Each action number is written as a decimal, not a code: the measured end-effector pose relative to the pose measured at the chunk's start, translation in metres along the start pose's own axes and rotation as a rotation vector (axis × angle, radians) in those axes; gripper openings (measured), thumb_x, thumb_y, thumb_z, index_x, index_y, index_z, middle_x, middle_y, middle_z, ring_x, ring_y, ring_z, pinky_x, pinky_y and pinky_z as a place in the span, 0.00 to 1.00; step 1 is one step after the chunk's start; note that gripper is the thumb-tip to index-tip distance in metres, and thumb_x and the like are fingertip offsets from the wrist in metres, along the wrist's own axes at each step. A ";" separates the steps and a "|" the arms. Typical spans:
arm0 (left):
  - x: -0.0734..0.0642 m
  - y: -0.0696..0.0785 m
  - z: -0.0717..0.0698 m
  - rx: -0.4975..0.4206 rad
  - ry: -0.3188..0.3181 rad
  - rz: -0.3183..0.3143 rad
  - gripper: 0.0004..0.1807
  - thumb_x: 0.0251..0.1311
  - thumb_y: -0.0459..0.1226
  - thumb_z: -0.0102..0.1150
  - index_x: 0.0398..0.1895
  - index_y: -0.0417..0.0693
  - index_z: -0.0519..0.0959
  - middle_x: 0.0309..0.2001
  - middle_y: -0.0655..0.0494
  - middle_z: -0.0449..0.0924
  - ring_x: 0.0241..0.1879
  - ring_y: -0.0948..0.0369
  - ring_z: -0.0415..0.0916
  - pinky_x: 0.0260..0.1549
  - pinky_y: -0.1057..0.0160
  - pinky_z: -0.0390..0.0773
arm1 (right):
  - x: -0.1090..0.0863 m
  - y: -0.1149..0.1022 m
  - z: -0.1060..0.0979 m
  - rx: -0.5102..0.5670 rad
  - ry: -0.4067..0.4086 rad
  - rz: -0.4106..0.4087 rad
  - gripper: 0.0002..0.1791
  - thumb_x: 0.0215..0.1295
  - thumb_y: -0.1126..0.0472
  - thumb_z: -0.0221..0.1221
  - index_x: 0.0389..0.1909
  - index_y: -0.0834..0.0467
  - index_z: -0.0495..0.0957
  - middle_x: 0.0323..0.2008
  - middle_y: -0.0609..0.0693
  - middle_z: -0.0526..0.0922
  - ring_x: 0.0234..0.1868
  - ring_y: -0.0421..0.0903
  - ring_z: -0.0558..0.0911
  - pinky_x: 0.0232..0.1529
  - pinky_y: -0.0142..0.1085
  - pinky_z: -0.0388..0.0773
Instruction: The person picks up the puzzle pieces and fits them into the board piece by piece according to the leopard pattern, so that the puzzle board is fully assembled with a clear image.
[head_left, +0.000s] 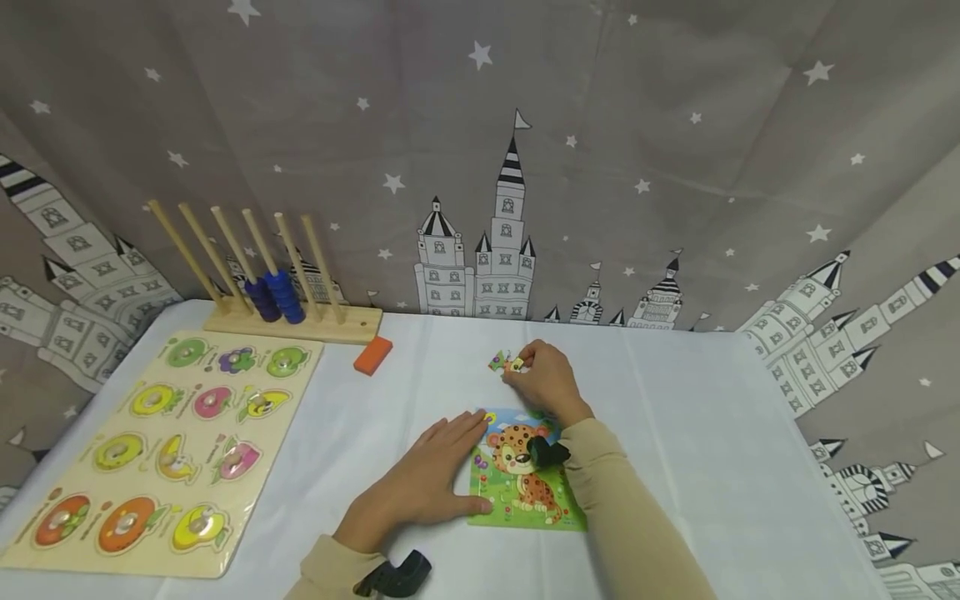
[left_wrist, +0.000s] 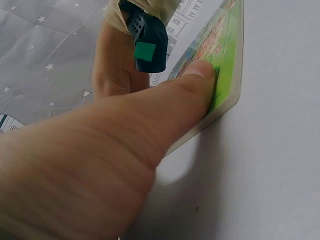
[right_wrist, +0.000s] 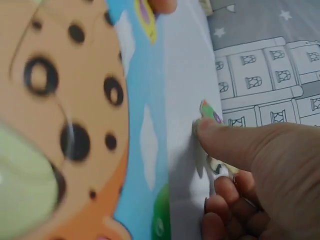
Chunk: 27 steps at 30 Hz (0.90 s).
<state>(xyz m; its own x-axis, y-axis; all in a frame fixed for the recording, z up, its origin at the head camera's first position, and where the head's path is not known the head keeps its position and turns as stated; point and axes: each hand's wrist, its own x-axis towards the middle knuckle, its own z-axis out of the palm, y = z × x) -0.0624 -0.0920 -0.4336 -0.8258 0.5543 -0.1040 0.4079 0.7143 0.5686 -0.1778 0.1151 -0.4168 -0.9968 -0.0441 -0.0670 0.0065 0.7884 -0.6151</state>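
A square jigsaw puzzle [head_left: 504, 510] with a spotted leopard on grass lies flat in the head view. Along its left side rests my left hand [head_left: 416, 483], fingers extended to the top corner and thumb on the lower edge. In the left wrist view that thumb [left_wrist: 197, 75] presses the green border. Just beyond the far edge, my right hand [head_left: 551, 382] has curled fingers and pinches a small yellowish puzzle piece [head_left: 517, 365]. Beside it lies a green puzzle piece [head_left: 497, 361] with a purple spot. The right wrist view partly hides both pieces behind the thumb [right_wrist: 225, 142].
On the left lies a wooden fruit peg board [head_left: 191, 442]. Behind it stands a wooden rack [head_left: 330, 327] with upright rods and blue rings [head_left: 282, 296]. An orange block [head_left: 372, 356] sits near the rack. A grey castle-print curtain [head_left: 615, 167] hangs behind the white-covered table [head_left: 697, 467].
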 end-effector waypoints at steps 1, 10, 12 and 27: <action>0.000 0.000 0.000 0.000 -0.001 -0.001 0.59 0.53 0.64 0.69 0.81 0.46 0.55 0.83 0.53 0.50 0.83 0.51 0.46 0.80 0.43 0.48 | -0.001 0.000 0.000 0.024 0.001 0.007 0.18 0.63 0.52 0.70 0.46 0.59 0.79 0.43 0.55 0.84 0.44 0.53 0.83 0.50 0.47 0.81; 0.002 0.000 0.000 0.012 -0.002 -0.008 0.60 0.52 0.65 0.69 0.81 0.48 0.55 0.83 0.54 0.50 0.82 0.51 0.46 0.80 0.43 0.48 | -0.025 0.006 -0.010 0.224 0.021 0.049 0.11 0.67 0.54 0.67 0.44 0.54 0.80 0.40 0.51 0.84 0.39 0.46 0.84 0.41 0.40 0.80; 0.002 -0.001 0.000 0.005 0.003 -0.008 0.60 0.52 0.66 0.69 0.82 0.48 0.55 0.83 0.54 0.51 0.82 0.51 0.47 0.80 0.42 0.49 | -0.036 0.009 -0.016 0.245 -0.030 0.019 0.11 0.66 0.53 0.67 0.45 0.53 0.81 0.41 0.51 0.85 0.37 0.43 0.86 0.37 0.38 0.81; 0.002 -0.004 0.003 -0.089 0.100 -0.020 0.38 0.60 0.52 0.70 0.72 0.57 0.66 0.79 0.53 0.61 0.80 0.49 0.55 0.78 0.42 0.54 | -0.088 -0.003 -0.022 0.067 -0.327 -0.156 0.08 0.58 0.59 0.73 0.35 0.54 0.83 0.27 0.44 0.82 0.28 0.39 0.78 0.32 0.31 0.74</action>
<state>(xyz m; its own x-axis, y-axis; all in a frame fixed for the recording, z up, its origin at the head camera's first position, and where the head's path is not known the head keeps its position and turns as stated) -0.0649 -0.0925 -0.4382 -0.8699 0.4920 -0.0365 0.3587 0.6815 0.6379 -0.0919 0.1304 -0.3920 -0.9082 -0.3625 -0.2092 -0.1272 0.7152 -0.6872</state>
